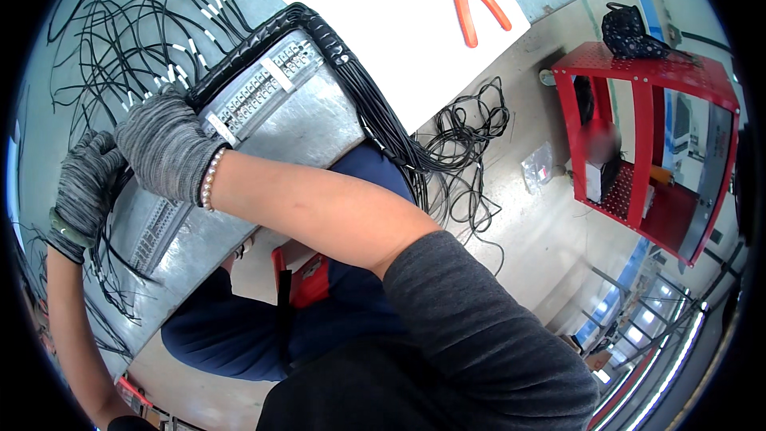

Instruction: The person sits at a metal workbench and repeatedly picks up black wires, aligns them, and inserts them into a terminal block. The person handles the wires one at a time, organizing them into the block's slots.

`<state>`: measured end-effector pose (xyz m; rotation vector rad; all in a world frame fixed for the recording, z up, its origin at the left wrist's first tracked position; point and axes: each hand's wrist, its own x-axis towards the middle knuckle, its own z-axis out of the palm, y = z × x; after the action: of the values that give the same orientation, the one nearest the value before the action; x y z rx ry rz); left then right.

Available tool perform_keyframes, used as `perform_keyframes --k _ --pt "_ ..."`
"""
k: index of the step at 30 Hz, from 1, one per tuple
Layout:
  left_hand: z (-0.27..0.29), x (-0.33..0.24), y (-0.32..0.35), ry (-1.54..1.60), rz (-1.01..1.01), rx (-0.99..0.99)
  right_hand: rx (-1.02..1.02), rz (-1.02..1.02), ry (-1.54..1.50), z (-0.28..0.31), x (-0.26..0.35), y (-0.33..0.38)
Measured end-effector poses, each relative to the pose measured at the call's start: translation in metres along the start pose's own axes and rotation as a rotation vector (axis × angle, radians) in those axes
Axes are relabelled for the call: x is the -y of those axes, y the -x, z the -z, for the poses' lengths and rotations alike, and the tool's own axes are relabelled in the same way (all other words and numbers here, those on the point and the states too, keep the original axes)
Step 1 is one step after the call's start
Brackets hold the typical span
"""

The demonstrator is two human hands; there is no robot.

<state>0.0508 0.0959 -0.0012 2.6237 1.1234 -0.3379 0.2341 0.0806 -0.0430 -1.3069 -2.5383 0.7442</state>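
Note:
My right hand (166, 146), in a grey knitted glove, lies curled over the left part of the black cable bundle (345, 60). Beside it, my left hand (83, 183) has its gloved fingers bent, close against the right one. What their fingers grip is hidden by the gloves. The bundle bends around a metal panel (323, 112) carrying rows of terminal blocks (254, 96). Thin black wires with white sleeves (180, 72) fan out beyond my hands. More loose wire ends (120, 299) hang below my left hand.
Wire strippers (472, 0) with orange handles lie on a white sheet (375, 24). Coiled black cables (467, 136) hang off the table's right side toward the floor. A red cart (642, 72) with a dark patterned bag (634, 32) stands at right. A clear plastic bag (538, 168) lies nearby.

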Motion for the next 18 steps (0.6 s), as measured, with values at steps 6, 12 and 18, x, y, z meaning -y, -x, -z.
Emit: perform_keyframes --k 6,12,18 --pt "-0.002 -0.003 -0.003 -0.2 -0.126 0.023 0.089 0.001 -0.04 0.003 -0.002 -0.004" --pt "-0.02 -0.008 0.024 -0.044 0.144 -0.095 0.054 -0.009 0.002 -0.007 0.005 -0.009" --pt "-0.015 -0.035 0.009 0.607 0.492 -0.062 0.15 -0.01 0.036 0.004 -0.003 -0.004"
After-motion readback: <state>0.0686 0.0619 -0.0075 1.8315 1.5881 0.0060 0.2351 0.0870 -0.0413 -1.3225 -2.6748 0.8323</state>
